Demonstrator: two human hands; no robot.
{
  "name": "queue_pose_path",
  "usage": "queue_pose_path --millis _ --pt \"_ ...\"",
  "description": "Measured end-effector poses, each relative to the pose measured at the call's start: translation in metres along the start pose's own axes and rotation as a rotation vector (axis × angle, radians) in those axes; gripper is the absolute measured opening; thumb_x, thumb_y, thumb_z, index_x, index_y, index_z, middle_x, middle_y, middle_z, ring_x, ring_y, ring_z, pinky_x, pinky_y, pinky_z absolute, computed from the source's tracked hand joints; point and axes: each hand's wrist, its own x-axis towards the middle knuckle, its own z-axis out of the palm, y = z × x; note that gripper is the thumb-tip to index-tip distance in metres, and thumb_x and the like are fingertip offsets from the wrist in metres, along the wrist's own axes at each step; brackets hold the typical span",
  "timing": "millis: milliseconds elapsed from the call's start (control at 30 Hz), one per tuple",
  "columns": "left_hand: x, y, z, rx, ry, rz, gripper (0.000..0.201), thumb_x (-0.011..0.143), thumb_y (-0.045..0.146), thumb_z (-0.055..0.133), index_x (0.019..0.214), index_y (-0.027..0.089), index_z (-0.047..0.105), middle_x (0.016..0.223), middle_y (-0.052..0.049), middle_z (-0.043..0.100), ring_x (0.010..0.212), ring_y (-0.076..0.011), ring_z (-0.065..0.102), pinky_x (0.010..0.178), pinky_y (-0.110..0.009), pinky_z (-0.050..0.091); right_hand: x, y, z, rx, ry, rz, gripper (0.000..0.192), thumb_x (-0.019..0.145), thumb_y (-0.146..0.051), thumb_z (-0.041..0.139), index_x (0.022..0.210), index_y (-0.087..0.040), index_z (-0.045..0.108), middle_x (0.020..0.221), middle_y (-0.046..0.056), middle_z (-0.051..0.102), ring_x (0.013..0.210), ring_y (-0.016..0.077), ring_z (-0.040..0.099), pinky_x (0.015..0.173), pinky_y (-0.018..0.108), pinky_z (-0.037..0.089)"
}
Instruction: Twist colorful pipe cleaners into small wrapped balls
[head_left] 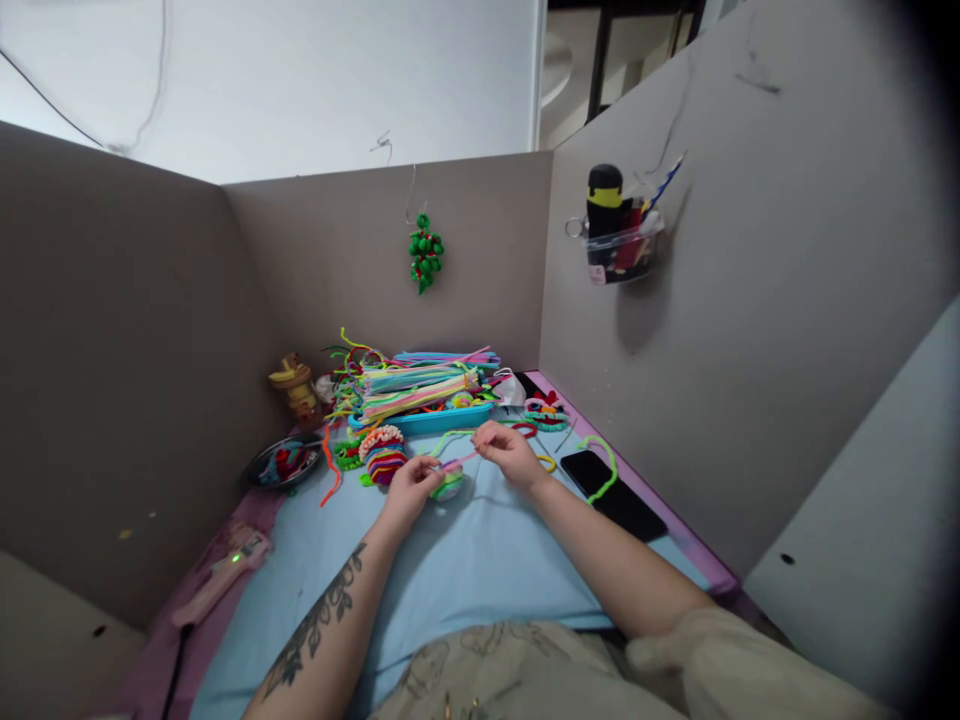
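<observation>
My left hand (409, 490) is closed on a small rounded pipe-cleaner piece (450, 484) in pale green and pastel shades, above the blue cloth (480, 560). A pink pipe cleaner (463, 459) runs from that piece to my right hand (511, 455), whose fingers pinch its end. Left of my left hand sits a striped pipe-cleaner piece (385, 458) in red, purple and other colours with a peach edge. A light green pipe cleaner (454, 434) lies just behind my hands.
Bundled pipe cleaners (420, 385) lie on a blue tray (442, 420) at the back. A black phone (615, 495) is at right, a dark bowl (259, 468) and pink glue gun (225, 575) at left. Grey partitions surround the table; a clear container (622, 250) hangs on the right one.
</observation>
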Motion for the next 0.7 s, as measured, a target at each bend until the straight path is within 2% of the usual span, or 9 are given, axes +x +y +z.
queue_pose_path --millis 67,133,167,233,300,433,600,700 --pt "-0.001 0.0 0.001 0.059 0.014 0.021 0.032 0.064 0.042 0.067 0.074 0.013 0.059 0.058 0.002 0.054 0.054 -0.0105 0.048 0.052 -0.022 0.035 -0.001 -0.005 0.001 0.016 -0.07 -0.014 0.027 0.069 -0.043 0.07 0.064 -0.019 0.057 0.076 0.002 0.057 0.083 0.0187 0.057 0.082 0.036 0.045" --pt "-0.001 0.002 0.0 0.067 -0.005 0.034 0.031 0.065 0.043 0.066 0.071 0.013 0.058 0.061 0.001 0.055 0.057 -0.0113 0.048 0.055 -0.023 0.036 -0.001 -0.008 0.0 0.017 -0.14 0.002 0.022 0.071 -0.041 0.068 0.072 -0.02 0.062 0.082 0.004 0.061 0.089 0.0193 0.058 0.085 0.037 0.045" --pt "-0.002 0.004 -0.001 0.05 -0.023 0.033 0.032 0.065 0.044 0.066 0.071 0.013 0.058 0.062 0.0 0.055 0.058 -0.0114 0.048 0.056 -0.023 0.036 -0.001 -0.009 -0.001 0.002 -0.172 0.027 0.021 0.073 -0.039 0.066 0.082 -0.021 0.064 0.089 0.005 0.062 0.093 0.0197 0.058 0.086 0.037 0.044" --pt "-0.003 0.007 -0.002 0.007 -0.057 0.018 0.034 0.066 0.046 0.065 0.071 0.013 0.057 0.063 0.0 0.055 0.059 -0.0114 0.047 0.056 -0.023 0.036 -0.001 -0.007 -0.004 -0.079 -0.224 0.1 0.035 0.075 -0.033 0.064 0.109 -0.024 0.06 0.107 0.006 0.062 0.105 0.0204 0.055 0.088 0.037 0.043" --pt "-0.003 0.008 -0.004 -0.017 -0.086 0.005 0.036 0.066 0.048 0.065 0.07 0.014 0.056 0.063 0.0 0.054 0.059 -0.0112 0.047 0.057 -0.023 0.036 -0.001 -0.002 -0.006 -0.218 -0.249 0.161 0.045 0.075 -0.028 0.062 0.119 -0.027 0.054 0.117 0.007 0.059 0.111 0.0212 0.052 0.09 0.039 0.041" --pt "-0.003 0.006 -0.005 0.01 -0.128 0.027 0.033 0.067 0.046 0.065 0.07 0.014 0.055 0.064 0.001 0.053 0.059 -0.0107 0.046 0.057 -0.022 0.035 -0.004 0.007 0.001 -0.41 -0.268 0.131 0.027 0.077 -0.027 0.059 0.103 -0.022 0.064 0.112 0.008 0.061 0.107 0.021 0.054 0.088 0.038 0.042" --pt "-0.002 0.003 -0.004 0.126 -0.119 0.103 0.026 0.069 0.04 0.064 0.069 0.016 0.057 0.063 0.001 0.053 0.06 -0.0118 0.048 0.057 -0.022 0.038 -0.009 0.011 0.015 -0.389 -0.278 0.039 0.014 0.076 -0.025 0.06 0.085 -0.017 0.067 0.095 0.006 0.064 0.091 0.0179 0.059 0.083 0.033 0.045" --pt "-0.002 0.005 -0.003 0.213 -0.104 0.231 0.023 0.072 0.039 0.062 0.075 0.016 0.061 0.073 -0.002 0.059 0.072 -0.0159 0.055 0.068 -0.027 0.044 -0.011 0.01 0.018 -0.409 -0.256 0.033 0.008 0.075 -0.023 0.061 0.076 -0.016 0.065 0.089 0.005 0.064 0.081 0.0161 0.059 0.075 0.03 0.046"
